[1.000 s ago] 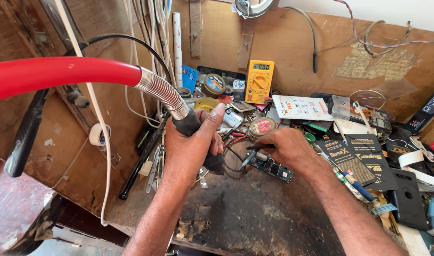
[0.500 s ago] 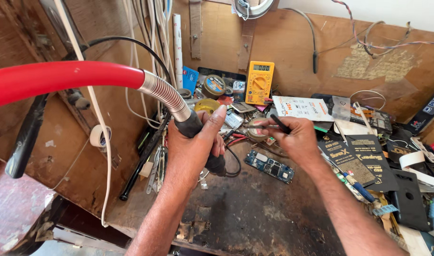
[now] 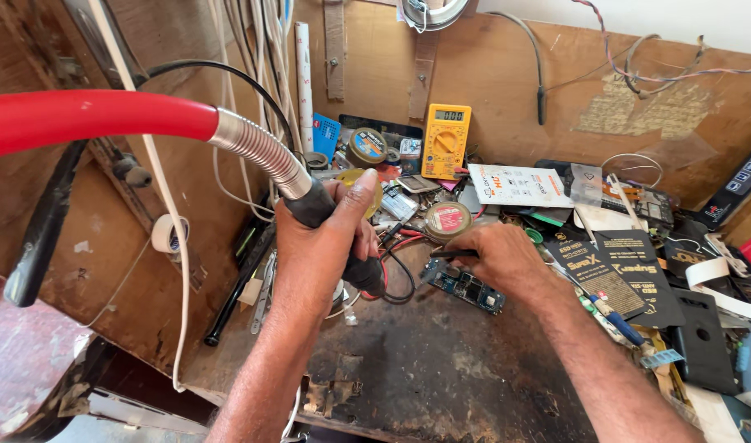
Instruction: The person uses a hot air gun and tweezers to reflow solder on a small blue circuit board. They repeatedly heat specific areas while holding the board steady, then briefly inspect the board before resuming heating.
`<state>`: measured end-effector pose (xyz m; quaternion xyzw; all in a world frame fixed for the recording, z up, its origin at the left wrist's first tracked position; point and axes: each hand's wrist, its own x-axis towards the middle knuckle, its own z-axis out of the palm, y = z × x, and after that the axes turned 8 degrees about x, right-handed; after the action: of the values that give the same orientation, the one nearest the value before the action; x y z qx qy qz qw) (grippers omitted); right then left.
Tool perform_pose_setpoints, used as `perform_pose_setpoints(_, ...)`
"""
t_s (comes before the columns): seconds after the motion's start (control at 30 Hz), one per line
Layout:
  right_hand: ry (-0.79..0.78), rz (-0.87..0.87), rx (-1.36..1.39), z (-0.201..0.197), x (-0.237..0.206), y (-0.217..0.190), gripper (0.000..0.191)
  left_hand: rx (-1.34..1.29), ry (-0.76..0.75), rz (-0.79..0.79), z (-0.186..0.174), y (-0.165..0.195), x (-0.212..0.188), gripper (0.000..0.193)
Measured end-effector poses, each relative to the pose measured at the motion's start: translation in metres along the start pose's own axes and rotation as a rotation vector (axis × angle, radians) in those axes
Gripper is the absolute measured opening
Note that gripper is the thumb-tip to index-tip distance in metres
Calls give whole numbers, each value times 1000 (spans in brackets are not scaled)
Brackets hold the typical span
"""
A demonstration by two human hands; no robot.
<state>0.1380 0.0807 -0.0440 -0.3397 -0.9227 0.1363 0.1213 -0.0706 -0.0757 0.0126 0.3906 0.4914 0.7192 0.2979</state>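
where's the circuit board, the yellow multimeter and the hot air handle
circuit board (image 3: pixel 465 287), head view, on the bare right part of the board
yellow multimeter (image 3: pixel 446 141), head view, on its dial
hot air handle (image 3: pixel 314 205), head view, on the black collar above the left hand (image 3: pixel 322 246)

Electronics repair workshop. Scorched, cluttered tabletop (image 3: pixel 441 369) carries a bare circuit board (image 3: pixel 465 287) at centre; yellow multimeter (image 3: pixel 446 140) at 12 o'clock, round tins (image 3: pixel 447 220) close by, loose wires (image 3: pixel 252 49) hanging at 11 o'clock, black packets (image 3: pixel 613 262) at 3 o'clock.
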Motion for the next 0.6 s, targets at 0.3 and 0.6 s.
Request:
perform_pose_setpoints(0.3,102,166,120,-1,-20,-20,20,-17,-69,46,14,5,-2,43)
perform_pose_setpoints(0.6,7,95,133,16,-30,-61,32,-14,-43,53,8,14,0,42)
